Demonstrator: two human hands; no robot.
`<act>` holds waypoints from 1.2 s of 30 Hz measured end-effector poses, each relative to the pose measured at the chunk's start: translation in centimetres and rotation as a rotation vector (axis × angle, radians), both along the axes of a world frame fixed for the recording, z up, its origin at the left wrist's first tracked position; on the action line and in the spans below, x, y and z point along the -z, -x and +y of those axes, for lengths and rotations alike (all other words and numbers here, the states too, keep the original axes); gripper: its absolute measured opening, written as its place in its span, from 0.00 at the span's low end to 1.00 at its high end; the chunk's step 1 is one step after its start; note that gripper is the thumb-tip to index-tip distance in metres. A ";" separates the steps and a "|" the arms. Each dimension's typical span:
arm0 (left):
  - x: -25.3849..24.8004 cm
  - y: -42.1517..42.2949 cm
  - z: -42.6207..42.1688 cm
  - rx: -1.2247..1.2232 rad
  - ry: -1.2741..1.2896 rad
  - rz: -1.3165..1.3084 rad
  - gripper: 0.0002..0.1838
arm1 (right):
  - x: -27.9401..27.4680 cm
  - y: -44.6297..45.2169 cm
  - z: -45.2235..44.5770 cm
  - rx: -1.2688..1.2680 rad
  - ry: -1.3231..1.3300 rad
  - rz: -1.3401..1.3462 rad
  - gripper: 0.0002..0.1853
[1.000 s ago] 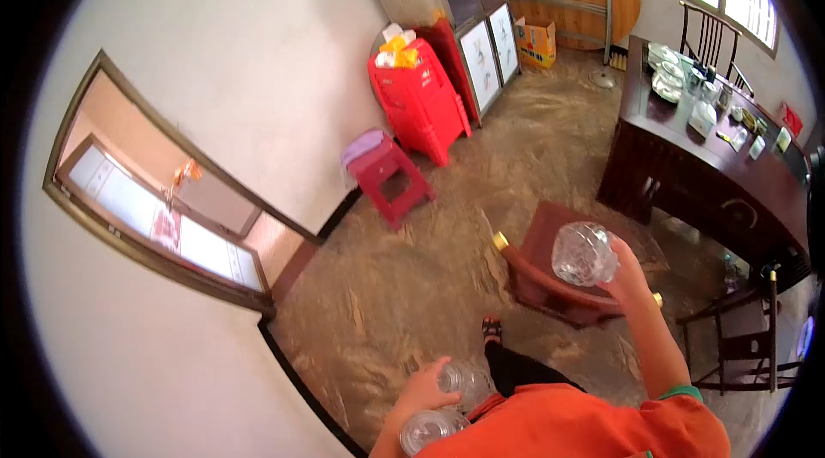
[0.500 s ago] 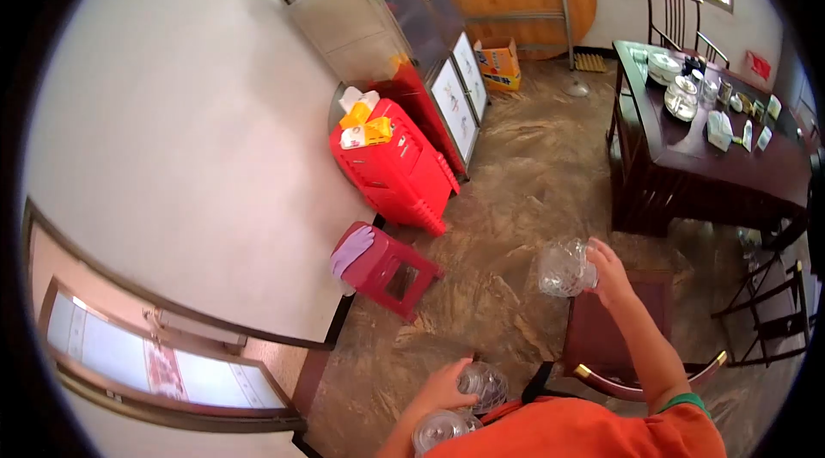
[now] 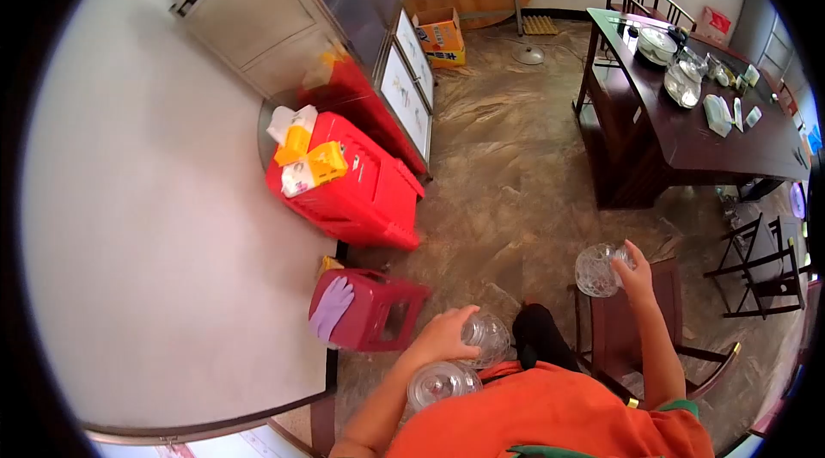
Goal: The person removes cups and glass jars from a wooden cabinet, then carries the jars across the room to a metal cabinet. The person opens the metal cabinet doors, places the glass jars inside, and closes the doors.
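My right hand is closed round the narrow end of a clear patterned glass jar, held out over a dark red chair. Near my body, my left hand grips a second clear glass jar by its end. A third clear glass piece, round and lid-like, rests between my left forearm and the orange shirt; its lower part is hidden.
Dark wooden desk with dishes at right; dark red chair beneath my right hand; folding chairs beyond. Stacked red stools, a maroon stool with a purple glove, and a metal cabinet line the left wall.
The view has moved forward and turned, so the doorway has slid down nearly out of sight and the stools and cabinet are nearer. Both hands still hold their glass jars.
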State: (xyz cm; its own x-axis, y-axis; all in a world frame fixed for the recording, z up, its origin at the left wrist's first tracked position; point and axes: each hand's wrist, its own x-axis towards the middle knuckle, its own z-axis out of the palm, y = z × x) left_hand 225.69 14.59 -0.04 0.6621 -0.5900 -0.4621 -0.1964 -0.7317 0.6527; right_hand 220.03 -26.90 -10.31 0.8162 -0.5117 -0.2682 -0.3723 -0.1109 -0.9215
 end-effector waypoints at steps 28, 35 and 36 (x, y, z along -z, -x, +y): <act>10.8 -66.0 -19.1 -0.277 0.179 0.152 0.42 | 10.0 -83.2 -6.2 -0.890 0.990 -0.062 0.38; 14.6 -75.1 -19.4 -0.445 0.089 0.253 0.42 | 18.9 -98.4 -2.5 -1.257 1.065 -0.058 0.39; 15.6 -76.1 -19.7 -0.465 0.084 0.258 0.42 | 21.0 -100.3 -1.8 -1.310 1.085 -0.089 0.39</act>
State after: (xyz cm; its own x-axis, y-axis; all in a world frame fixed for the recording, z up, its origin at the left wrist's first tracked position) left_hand 301.80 -5.14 -15.64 0.7336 -0.3033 -0.6081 0.3101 -0.6468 0.6967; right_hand 320.30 -28.75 -31.32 0.8007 0.5617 -0.2082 0.5171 -0.8235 -0.2332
